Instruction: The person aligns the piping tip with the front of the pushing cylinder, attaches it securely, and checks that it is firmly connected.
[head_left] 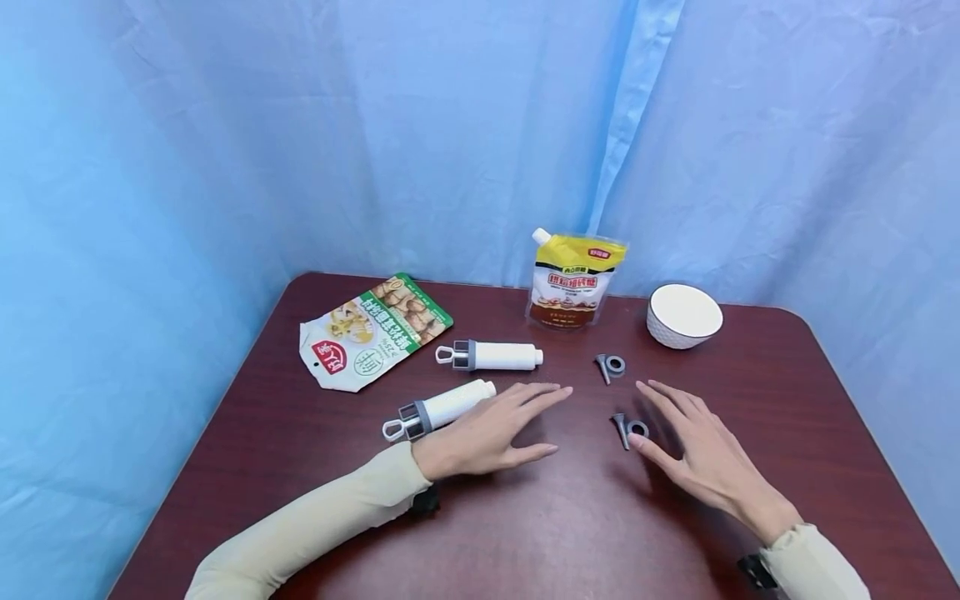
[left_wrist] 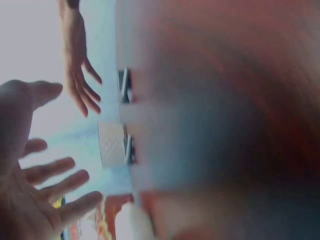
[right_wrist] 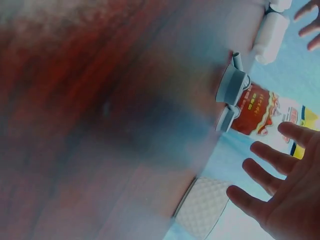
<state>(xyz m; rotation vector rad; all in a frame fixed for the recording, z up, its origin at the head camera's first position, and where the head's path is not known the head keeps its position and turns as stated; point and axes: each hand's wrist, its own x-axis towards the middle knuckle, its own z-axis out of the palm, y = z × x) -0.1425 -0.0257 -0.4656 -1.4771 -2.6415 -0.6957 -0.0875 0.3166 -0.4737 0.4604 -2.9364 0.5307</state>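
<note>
Two cream-sleeved forearms stretch over a dark red table (head_left: 525, 533), both hands spread flat with straight fingers and holding nothing. Left hand (head_left: 487, 429) lies palm down near the table's middle, its wrist just beside the nearer of two white tube squeezers (head_left: 438, 410), whose grey clip and loop end points toward the person; whether hand and tube touch cannot be told. Right hand (head_left: 693, 450) reaches in from the right, its thumb tip at or touching the nearer small grey nozzle cap (head_left: 628, 429); contact cannot be confirmed. Farther back, between the two hands, sits the second grey nozzle cap (head_left: 611, 367), apart from both hands. To its left lies the second white tube squeezer (head_left: 491, 356) on its side, its loop end pointing left. Behind that, a green and white food pouch (head_left: 371, 333) lies flat toward the table's left rear corner. A yellow-topped spouted sauce pouch (head_left: 573, 279) stands upright at the rear edge, against a blue curtain backdrop (head_left: 450, 125). Just to its right stands a white textured bowl (head_left: 684, 315). Both wrist views are heavily blurred: the left wrist view shows open fingers (left_wrist: 55, 175) and the bowl; the right wrist view shows splayed fingers (right_wrist: 272, 155), the two caps and the sauce pouch beyond.
</note>
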